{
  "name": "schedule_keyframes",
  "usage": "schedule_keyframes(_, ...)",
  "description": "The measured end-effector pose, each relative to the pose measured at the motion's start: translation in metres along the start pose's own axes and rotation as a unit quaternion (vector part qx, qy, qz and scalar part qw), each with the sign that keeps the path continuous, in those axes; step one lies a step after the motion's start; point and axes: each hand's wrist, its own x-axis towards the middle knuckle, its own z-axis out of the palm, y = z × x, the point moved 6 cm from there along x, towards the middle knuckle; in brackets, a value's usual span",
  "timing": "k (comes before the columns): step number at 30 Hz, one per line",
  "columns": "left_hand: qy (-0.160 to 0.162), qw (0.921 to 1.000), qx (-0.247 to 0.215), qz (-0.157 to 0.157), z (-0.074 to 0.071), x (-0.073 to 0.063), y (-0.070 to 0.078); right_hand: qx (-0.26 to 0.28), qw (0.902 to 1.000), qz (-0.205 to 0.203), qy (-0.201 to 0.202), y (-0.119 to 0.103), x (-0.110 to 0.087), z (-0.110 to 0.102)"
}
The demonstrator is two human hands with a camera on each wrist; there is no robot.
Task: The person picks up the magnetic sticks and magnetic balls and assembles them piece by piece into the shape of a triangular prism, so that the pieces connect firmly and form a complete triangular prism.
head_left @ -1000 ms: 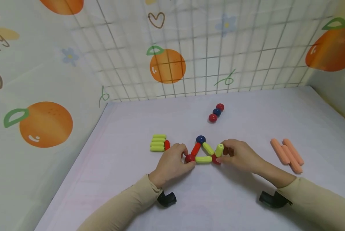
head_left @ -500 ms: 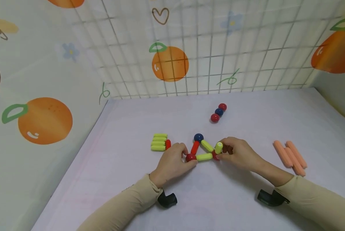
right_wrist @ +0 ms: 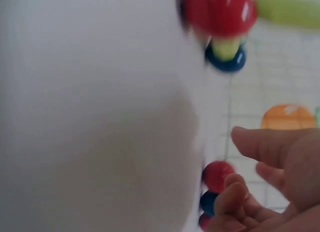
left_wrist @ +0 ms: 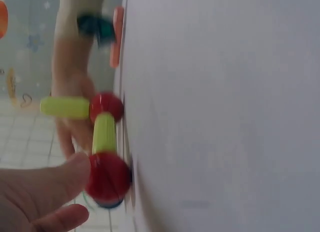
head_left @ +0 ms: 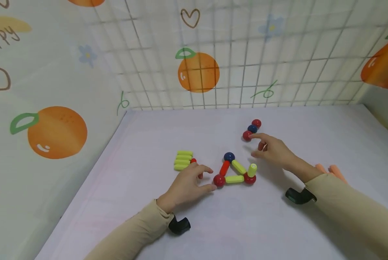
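Note:
A triangle of magnetic rods and balls lies flat in the head view: a blue ball (head_left: 229, 157) at the far corner, a left red ball (head_left: 219, 180), a right red ball (head_left: 249, 178), one red rod (head_left: 224, 168) and two yellow-green rods. Another yellow-green rod (head_left: 252, 170) stands upright on the right red ball. My left hand (head_left: 187, 185) is beside the left red ball, thumb and fingers apart, thumb tip close to it. My right hand (head_left: 273, 151) reaches to a row of balls; its index fingertip overlaps the nearest red ball (head_left: 247, 135), contact unclear, thumb apart.
Behind that red ball sit a blue ball (head_left: 252, 129) and another red one. Several yellow-green rods (head_left: 182, 162) and a partly hidden red rod (head_left: 194, 161) lie left. Orange rods (head_left: 338, 173) at right are partly covered by the right sleeve. A patterned curtain (head_left: 155, 72) borders the table.
My right hand has let go of the right red ball and moved away to the row of balls. My left hand has loosened from the left red ball and drawn slightly left.

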Motion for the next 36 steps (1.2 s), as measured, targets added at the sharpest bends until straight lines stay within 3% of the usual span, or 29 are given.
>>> schedule_keyframes(3, -0.009, 0.9997, 0.009, 0.023, 0.006, 0.001, 0.005, -0.017, 0.9997, 0.009, 0.013, 0.006, 0.024, -0.001)
schedule_keyframes(7, -0.01, 0.9995, 0.019, 0.024, 0.009, 0.002, 0.005, -0.019, 0.9995, 0.023, 0.013, 0.013, 0.045, 0.001)
schedule_keyframes(17, -0.001, 0.9992, 0.026, 0.031, 0.012, 0.003, 0.007, -0.015, 0.9987, 0.04, 0.027, 0.025, 0.052, 0.003)
schedule_keyframes(24, 0.014, 0.999, 0.032, 0.028, 0.011, 0.005, 0.007, 0.05, 0.9966, 0.066, 0.009, 0.009, 0.024, -0.009)
schedule_keyframes(29, 0.023, 0.9988, 0.032, 0.028, 0.011, 0.005, 0.008, 0.117, 0.9922, 0.044, 0.001, -0.015, -0.013, -0.02)
schedule_keyframes(36, 0.021, 0.9991, 0.029, 0.022, 0.011, 0.005, 0.01, 0.155, 0.9879, 0.013, -0.002, -0.035, -0.058, -0.022)
